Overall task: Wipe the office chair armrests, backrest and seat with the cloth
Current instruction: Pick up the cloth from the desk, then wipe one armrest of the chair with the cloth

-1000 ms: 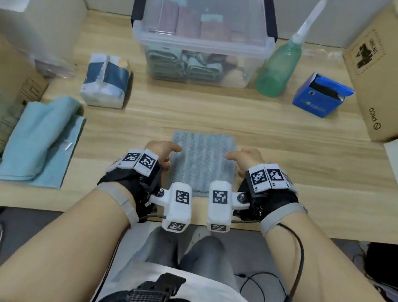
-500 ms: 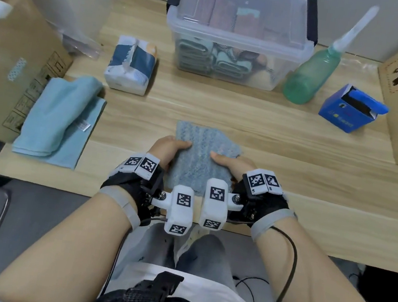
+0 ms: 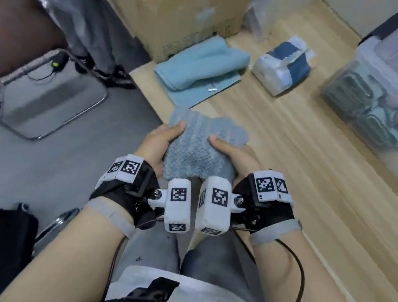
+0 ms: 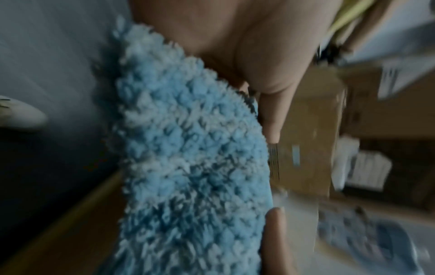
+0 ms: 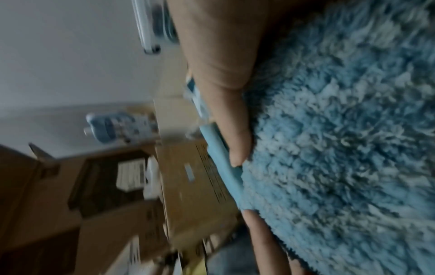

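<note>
A fluffy blue-grey cloth [image 3: 197, 145] is lifted off the wooden table, held between both hands in front of my lap. My left hand [image 3: 162, 140] grips its left edge, thumb on top. My right hand [image 3: 231, 153] grips the right edge the same way. The left wrist view shows the cloth [image 4: 188, 158] pinched between thumb and fingers [image 4: 270, 119]. In the right wrist view the cloth [image 5: 341, 148] fills the right side under the thumb [image 5: 226, 104]. A dark brown chair part [image 3: 12, 29] with a metal frame [image 3: 52, 108] stands at the left.
On the wooden table [image 3: 315, 194] lie a folded light-blue towel [image 3: 203, 63], a tissue pack [image 3: 283, 65] and a clear storage bin [image 3: 393, 102]. A cardboard box [image 3: 178, 5] stands behind the towel. Grey floor [image 3: 48, 167] lies left of the table edge.
Both hands have lifted the cloth off the table and pulled it toward me. The head view has swung to the left, bringing the chair and floor into sight.
</note>
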Demonstrator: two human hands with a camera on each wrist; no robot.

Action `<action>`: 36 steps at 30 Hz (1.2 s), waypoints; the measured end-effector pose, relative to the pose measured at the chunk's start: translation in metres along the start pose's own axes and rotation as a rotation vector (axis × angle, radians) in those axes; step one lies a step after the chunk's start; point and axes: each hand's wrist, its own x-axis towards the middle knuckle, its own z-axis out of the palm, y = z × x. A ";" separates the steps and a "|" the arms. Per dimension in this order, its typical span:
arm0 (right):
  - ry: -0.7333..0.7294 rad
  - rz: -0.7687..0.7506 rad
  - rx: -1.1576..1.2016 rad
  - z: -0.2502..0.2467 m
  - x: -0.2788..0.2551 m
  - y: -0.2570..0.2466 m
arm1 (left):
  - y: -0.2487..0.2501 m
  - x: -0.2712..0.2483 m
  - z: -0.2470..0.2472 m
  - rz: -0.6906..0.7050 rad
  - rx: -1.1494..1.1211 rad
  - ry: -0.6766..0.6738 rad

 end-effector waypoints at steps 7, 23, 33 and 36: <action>-0.329 0.159 -0.336 0.116 -0.003 0.063 | -0.021 -0.072 -0.137 0.136 -0.285 0.334; -0.739 0.413 -0.989 0.373 -0.041 0.227 | -0.072 -0.191 -0.381 0.370 -0.880 0.735; -0.873 0.515 -1.235 0.485 -0.030 0.280 | -0.065 -0.204 -0.461 0.363 -1.078 0.914; -0.873 0.462 -1.350 0.527 0.006 0.299 | -0.044 -0.190 -0.491 0.350 -1.098 0.973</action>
